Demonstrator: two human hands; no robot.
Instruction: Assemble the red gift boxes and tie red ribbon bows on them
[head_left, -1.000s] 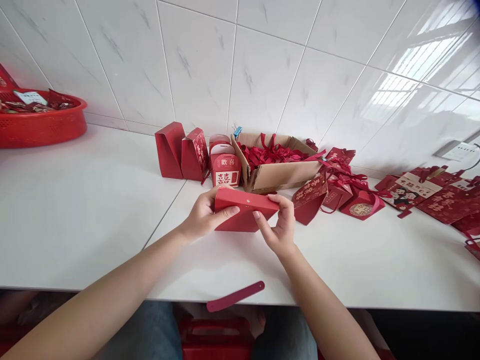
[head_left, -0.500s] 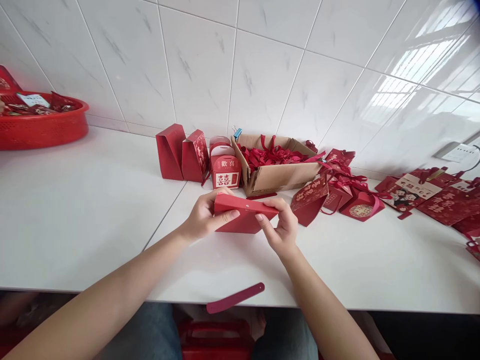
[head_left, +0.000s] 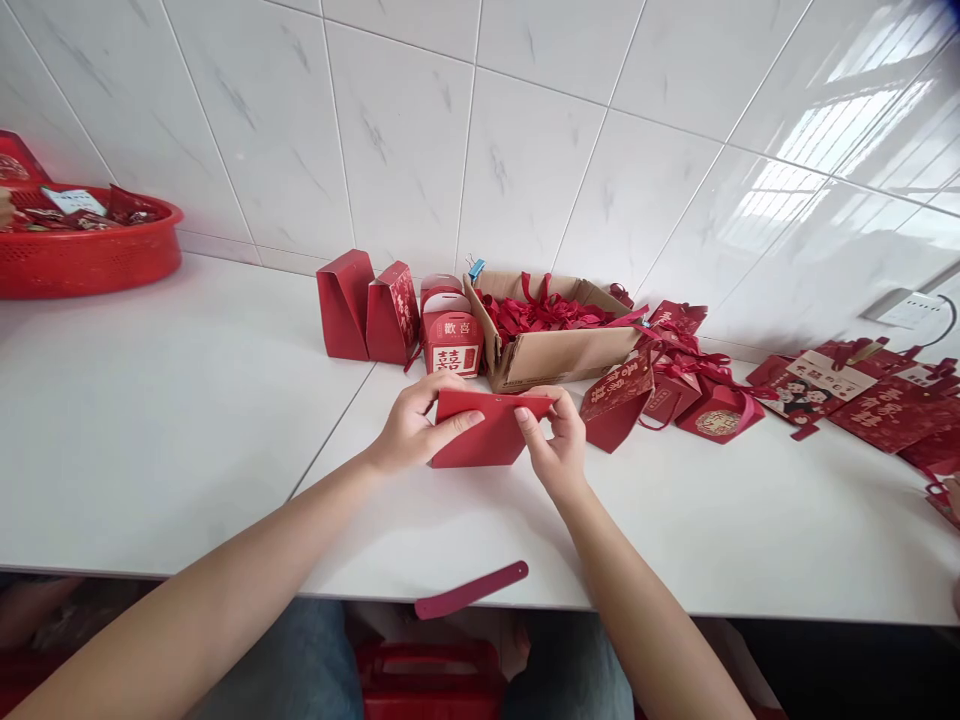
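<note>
Between my hands, a red paper gift box (head_left: 480,440) stands on the white table, its plain slanted side facing me and a small hole near its top edge. My left hand (head_left: 420,425) grips the upper left corner, thumb flat on the near face and fingers behind. On the upper right corner, my right hand (head_left: 555,435) pinches the box with its thumb in front. The fingers behind the box are partly hidden. Closer to me, a dark red strap (head_left: 472,590) with a hole at its end lies across the table's front edge.
Behind my hands stand several red gift boxes (head_left: 345,305) and a cardboard box (head_left: 570,355) of red ribbons. More decorated boxes (head_left: 619,400) and flat red bags (head_left: 892,410) lie to the right. A red plastic basket (head_left: 90,265) with small packets is at far left.
The red gift box's top has tipped, so its top strip has gone from sight and the near face shows more fully. My right hand has moved slightly left along the edge.
</note>
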